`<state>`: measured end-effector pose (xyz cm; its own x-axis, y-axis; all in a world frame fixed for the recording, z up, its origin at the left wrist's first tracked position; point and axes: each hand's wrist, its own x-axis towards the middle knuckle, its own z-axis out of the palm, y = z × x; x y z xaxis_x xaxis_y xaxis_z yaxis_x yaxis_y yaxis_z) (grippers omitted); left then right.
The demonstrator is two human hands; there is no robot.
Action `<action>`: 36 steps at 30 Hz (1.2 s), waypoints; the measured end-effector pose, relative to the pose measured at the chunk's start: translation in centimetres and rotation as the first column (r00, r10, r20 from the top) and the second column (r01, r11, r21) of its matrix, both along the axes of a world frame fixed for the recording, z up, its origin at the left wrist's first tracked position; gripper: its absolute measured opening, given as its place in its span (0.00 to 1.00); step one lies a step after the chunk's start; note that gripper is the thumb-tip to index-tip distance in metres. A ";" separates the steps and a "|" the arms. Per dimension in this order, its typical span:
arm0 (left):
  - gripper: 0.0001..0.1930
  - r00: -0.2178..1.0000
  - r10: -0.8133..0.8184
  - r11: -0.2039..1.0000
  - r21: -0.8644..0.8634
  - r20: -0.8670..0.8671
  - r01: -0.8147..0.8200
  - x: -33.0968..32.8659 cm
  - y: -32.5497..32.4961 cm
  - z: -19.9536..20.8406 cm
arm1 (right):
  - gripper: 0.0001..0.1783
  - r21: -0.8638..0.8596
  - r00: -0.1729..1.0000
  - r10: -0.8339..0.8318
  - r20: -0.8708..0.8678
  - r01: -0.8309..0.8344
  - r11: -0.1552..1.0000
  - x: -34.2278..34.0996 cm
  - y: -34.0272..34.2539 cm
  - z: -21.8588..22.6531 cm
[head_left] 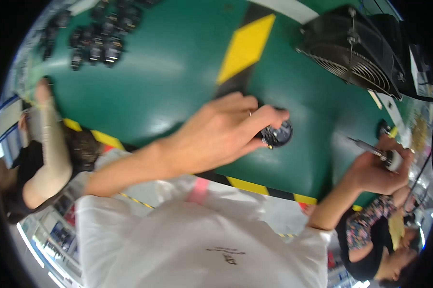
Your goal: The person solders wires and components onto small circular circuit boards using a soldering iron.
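Near the middle of the green table, my left hand (pixel 223 127) reaches over with its thumb and fingers closed on the edge of a small round black part (pixel 281 134). The part rests on or just above the table; which of the two I cannot tell. Over at the right, my right hand (pixel 379 175) is wrapped round a slim tool with a dark pointed shaft (pixel 367 146) and a whitish body. The tool's tip points left toward the round part, well apart from it. My fingers hide most of its handle, so its exact kind does not show.
A black fan with a wire grille (pixel 362 65) stands at the back right. Several small black parts (pixel 99 41) lie at the far left. Yellow and black tape (pixel 247 45) crosses the green tabletop (pixel 168 96). People sit at left (pixel 39 163) and right (pixel 370 235).
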<state>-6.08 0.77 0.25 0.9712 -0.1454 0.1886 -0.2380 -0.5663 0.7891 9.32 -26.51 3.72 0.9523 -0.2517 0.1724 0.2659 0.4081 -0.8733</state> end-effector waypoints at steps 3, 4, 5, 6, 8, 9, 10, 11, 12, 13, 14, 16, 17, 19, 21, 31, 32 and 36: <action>0.29 0.984 0.145 0.986 -0.068 -0.101 -0.152 -2.7 -1.0 0.6 | 0.12 0.030 0.999 -0.005 -0.031 0.006 1.000 -0.2 1.7 0.8; 0.31 0.964 0.231 0.973 0.015 -0.132 -0.231 -2.2 -3.0 0.9 | 0.11 0.051 1.000 0.013 -0.021 -0.012 0.999 0.1 1.8 0.7; 0.34 0.970 0.229 0.973 -0.004 -0.083 -0.230 -1.2 -5.1 1.2 | 0.11 0.081 0.997 0.077 -0.007 -0.076 0.994 0.8 0.2 0.3; 0.37 0.964 0.137 0.986 -0.063 -0.229 -0.155 -0.1 -7.4 2.4 | 0.12 0.100 0.992 0.126 0.009 -0.126 0.987 1.3 -1.7 -0.2; 0.38 0.984 0.164 0.973 -0.151 -0.074 -0.174 0.8 -10.7 2.5 | 0.11 0.148 1.000 -0.025 -0.006 0.026 0.989 1.9 -2.5 -0.5; 0.35 0.973 0.229 0.961 -0.154 -0.026 -0.230 0.7 -9.7 2.3 | 0.11 0.140 0.999 0.041 0.003 -0.041 0.989 2.2 -3.4 -0.7; 0.32 0.957 0.291 0.946 -0.158 0.021 -0.284 0.6 -8.0 2.0 | 0.12 0.133 0.994 0.105 0.011 -0.106 0.985 2.5 -4.3 -1.2; 0.27 0.930 0.359 0.933 -0.031 0.081 -0.358 0.6 -5.1 1.4 | 0.14 0.108 0.983 -0.158 -0.091 0.167 0.980 1.9 -2.3 -0.3; 0.22 0.896 0.418 0.897 0.083 0.153 -0.433 1.1 -1.2 0.9 | 0.14 0.118 0.982 -0.171 -0.080 0.180 0.977 1.6 -1.9 -0.1; 0.12 0.795 0.525 0.780 0.202 0.304 -0.592 2.0 2.4 1.1 | 0.14 0.107 0.987 -0.141 -0.073 0.148 0.983 1.5 -1.7 -0.1; 0.11 0.746 0.467 0.685 0.339 0.475 -0.645 2.4 6.1 1.7 | 0.15 0.098 0.992 -0.106 -0.072 0.113 0.989 1.2 -1.6 -0.3; 0.10 0.666 0.475 0.513 0.434 0.575 -0.741 3.3 11.2 1.8 | 0.13 0.162 0.999 -0.003 -0.051 0.011 0.987 0.8 -2.3 -1.0; 0.10 0.666 0.472 0.525 0.423 0.577 -0.739 3.7 12.9 1.6 | 0.13 0.174 0.997 0.049 -0.057 -0.038 0.984 0.5 -1.8 -0.7; 0.10 0.656 0.504 0.483 0.446 0.562 -0.754 3.3 14.9 1.6 | 0.13 0.166 0.979 0.191 -0.063 -0.179 0.970 0.9 -1.1 -1.9; 0.11 0.652 0.513 0.450 0.472 0.558 -0.758 3.6 14.7 1.1 | 0.13 0.157 0.974 0.220 -0.054 -0.209 0.965 0.8 -0.8 -1.8; 0.12 0.912 0.301 0.830 0.394 0.280 -0.395 2.6 4.7 2.3 | 0.11 0.122 0.970 0.243 0.002 -0.241 0.963 -0.2 1.2 0.0; 0.12 0.947 0.243 0.893 0.332 0.209 -0.302 2.2 2.6 2.4 | 0.11 0.133 0.981 0.193 -0.015 -0.189 0.973 -0.2 1.6 0.0; 0.10 0.985 -0.014 0.974 0.227 0.173 -0.026 1.8 -2.6 1.7 | 0.12 0.094 0.996 0.067 -0.059 -0.061 0.994 0.1 2.7 -0.1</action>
